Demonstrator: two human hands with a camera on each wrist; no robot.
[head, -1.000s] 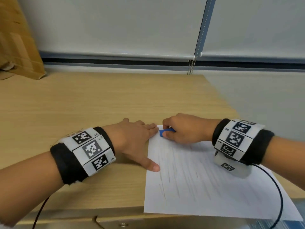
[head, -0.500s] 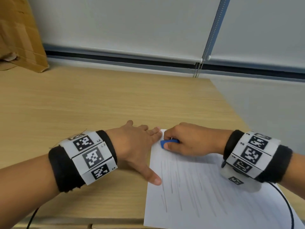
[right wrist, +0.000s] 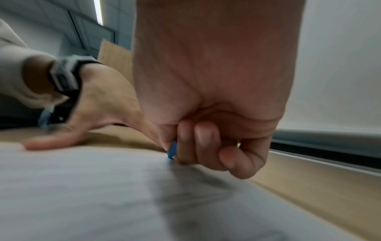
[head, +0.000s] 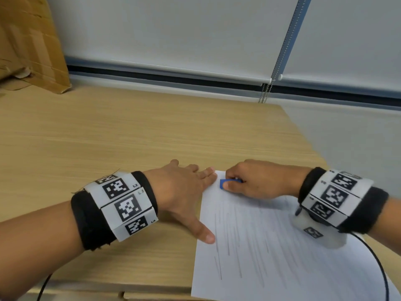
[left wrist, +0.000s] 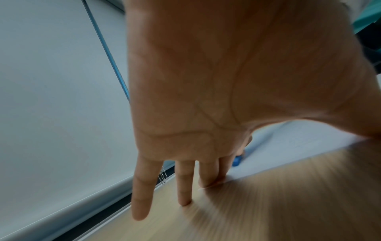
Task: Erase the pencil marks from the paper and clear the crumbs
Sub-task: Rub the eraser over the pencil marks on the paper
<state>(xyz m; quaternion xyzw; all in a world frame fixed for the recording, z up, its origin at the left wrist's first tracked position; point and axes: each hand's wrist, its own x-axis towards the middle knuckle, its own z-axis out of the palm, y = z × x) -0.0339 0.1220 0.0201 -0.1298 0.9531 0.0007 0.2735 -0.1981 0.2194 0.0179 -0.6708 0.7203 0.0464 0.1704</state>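
A white sheet of paper (head: 282, 257) covered with grey pencil strokes (head: 240, 242) lies at the front right of the wooden desk (head: 108, 137). My right hand (head: 253, 181) pinches a small blue eraser (head: 225, 183) and holds it against the paper's far left corner; the eraser (right wrist: 172, 151) shows between curled fingers in the right wrist view. My left hand (head: 184, 192) lies flat with straight fingers, fingertips on the paper's top corner and thumb (head: 204, 233) on its left edge. In the left wrist view the fingers (left wrist: 183, 184) spread over desk and paper (left wrist: 288, 151).
A cardboard box (head: 28, 44) stands at the far left of the desk. Roller blinds with a bead chain (head: 265, 92) run along the back. A black cable (head: 377, 266) trails from my right wristband over the paper. The desk's front edge is just below the paper.
The head view has shifted, so hands and paper sit lower in the frame. The right hand with the eraser stays at the paper's top left corner; the left hand keeps pressing the sheet.
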